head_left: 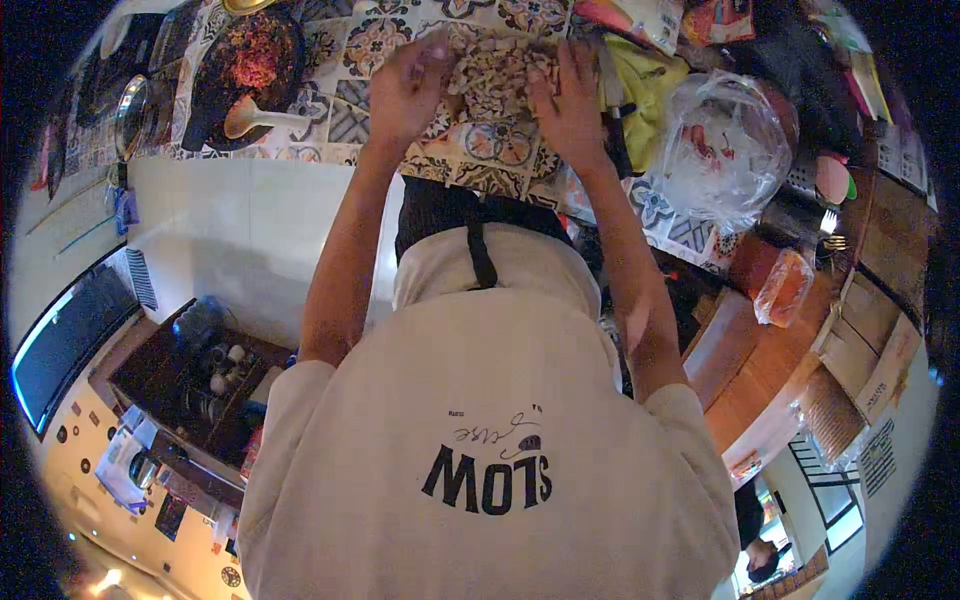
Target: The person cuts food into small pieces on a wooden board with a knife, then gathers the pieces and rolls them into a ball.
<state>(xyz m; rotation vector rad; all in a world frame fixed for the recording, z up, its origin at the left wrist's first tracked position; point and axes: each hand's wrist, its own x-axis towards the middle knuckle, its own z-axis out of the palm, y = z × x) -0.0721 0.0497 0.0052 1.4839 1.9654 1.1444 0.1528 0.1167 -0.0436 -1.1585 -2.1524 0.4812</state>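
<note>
A pile of small pale chopped pieces point(492, 82) lies on the patterned tile countertop point(375, 50); I cannot make out what food they are. My left hand point(412, 85) is at the pile's left side, its fingers smeared by motion, so their pose and any contents cannot be told. Along the right edge of the pile rests my right hand point(568, 105), with fingers stretched out and apart, touching the pieces.
Left of the hands sits a dark pan point(212, 75) with a reddish chopped mix and a wooden spoon point(262, 118). To the right are a yellow-green cloth point(648, 85), a clear plastic bag point(725, 145), forks point(830, 230) and a wrapped orange package point(785, 288).
</note>
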